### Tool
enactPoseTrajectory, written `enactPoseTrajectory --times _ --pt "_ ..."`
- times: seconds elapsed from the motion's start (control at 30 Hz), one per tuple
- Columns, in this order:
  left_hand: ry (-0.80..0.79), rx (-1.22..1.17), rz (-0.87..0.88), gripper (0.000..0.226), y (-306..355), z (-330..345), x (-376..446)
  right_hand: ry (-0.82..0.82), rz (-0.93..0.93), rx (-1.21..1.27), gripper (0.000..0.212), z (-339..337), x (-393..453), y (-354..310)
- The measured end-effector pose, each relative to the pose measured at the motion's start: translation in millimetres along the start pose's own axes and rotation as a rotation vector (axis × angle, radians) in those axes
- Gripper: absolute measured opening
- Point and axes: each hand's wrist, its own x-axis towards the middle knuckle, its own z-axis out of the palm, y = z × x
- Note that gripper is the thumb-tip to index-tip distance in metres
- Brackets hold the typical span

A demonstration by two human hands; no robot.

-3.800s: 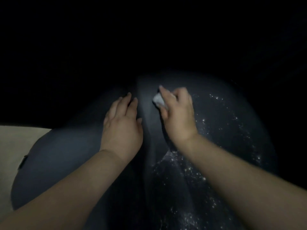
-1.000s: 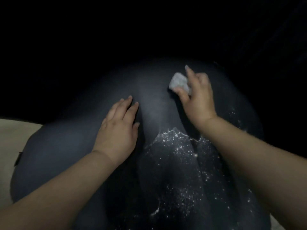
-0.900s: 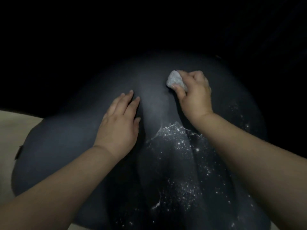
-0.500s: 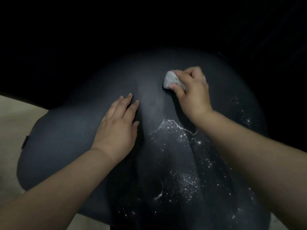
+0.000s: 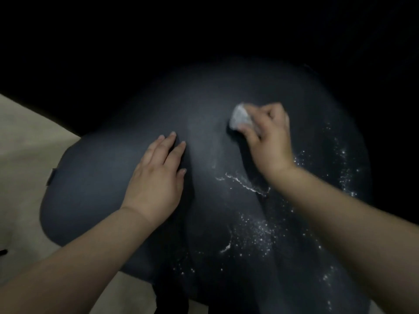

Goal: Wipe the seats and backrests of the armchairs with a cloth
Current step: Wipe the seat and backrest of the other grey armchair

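Right hand (image 5: 269,141) grips a crumpled pale cloth (image 5: 240,117) at two o'clock — pressed on the smooth, rounded dark armchair (image 5: 113,177). Left hand (image 5: 156,180) lies flat, fingers straight, at centre.

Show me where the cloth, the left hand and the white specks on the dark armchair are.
cloth (image 5: 239,117), head view: on its pale bunched part sticking out of the right hand's grip.
left hand (image 5: 156,177), head view: back of the hand, lying flat on the armchair.
white specks (image 5: 257,234), head view: dense patch on the dark surface.
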Motion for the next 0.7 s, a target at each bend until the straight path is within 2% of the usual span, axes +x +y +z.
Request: enactPoseTrajectory --times 0.1,0.27,0.33,0.4,0.5,0.6,0.7 --pt "0.01 0.009 -0.025 0.054 -7 2 -9 -0.055 -0.008 -0.018 0.037 17 3 -11" --pt "-0.001 -0.008 -0.03 0.055 -4 4 -20 -0.243 -0.222 0.044 0.04 7 -97 -32" --pt "0.002 -0.005 -0.02 0.053 -3 3 -24 -0.304 -0.258 0.055 0.039 0 -102 -30" --pt "0.001 0.009 -0.014 0.053 -4 2 -29 -0.228 -0.208 0.047 0.036 1 -78 -26" --pt "0.011 0.022 -0.017 0.053 -10 1 -33 0.011 -0.021 0.013 0.035 8 -18 -15" --pt "0.008 0.028 -0.036 0.054 -18 2 -38 -0.028 0.031 0.015 0.036 19 -11 -18" --pt "-0.01 0.018 -0.053 0.055 -18 3 -45 -0.123 -0.11 0.041 0.037 19 -78 -35"
